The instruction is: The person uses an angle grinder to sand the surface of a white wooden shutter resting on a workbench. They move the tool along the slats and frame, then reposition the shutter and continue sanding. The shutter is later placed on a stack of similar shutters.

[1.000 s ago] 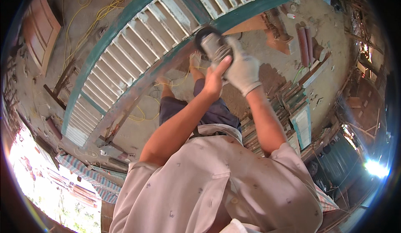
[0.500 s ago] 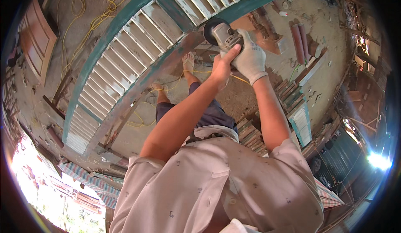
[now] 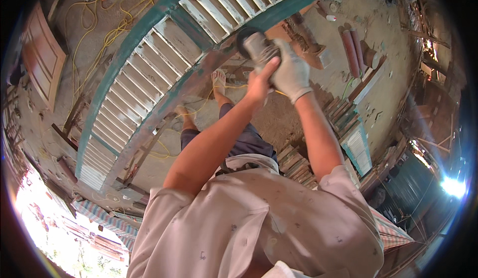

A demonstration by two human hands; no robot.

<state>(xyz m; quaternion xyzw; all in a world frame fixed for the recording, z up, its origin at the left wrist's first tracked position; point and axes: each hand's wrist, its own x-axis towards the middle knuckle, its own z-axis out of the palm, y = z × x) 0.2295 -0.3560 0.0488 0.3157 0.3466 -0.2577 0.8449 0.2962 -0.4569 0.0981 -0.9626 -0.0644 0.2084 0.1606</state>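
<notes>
Grinder (image 3: 261,49), probably heavy and rigid, is gripped 2-handed, by bare left hand (image 3: 260,82) and gloved right hand (image 3: 293,71); best held behind the disc (image 3: 241,40).

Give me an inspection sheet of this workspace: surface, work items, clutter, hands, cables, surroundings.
Surface: brown ground, uneven and littered.
Work items: angle grinder beside the near edge of a green-framed louvered shutter; disc contact unclear.
Clutter: stacked wood strips, reddish-brown cylinders, panelled door.
Hands: left hand and gloved right hand both grip the grinder.
Cables: yellow cord lies loosely looped beyond the shutter.
Surroundings: bright opening lower left; dark corrugated sheet lower right.
</notes>
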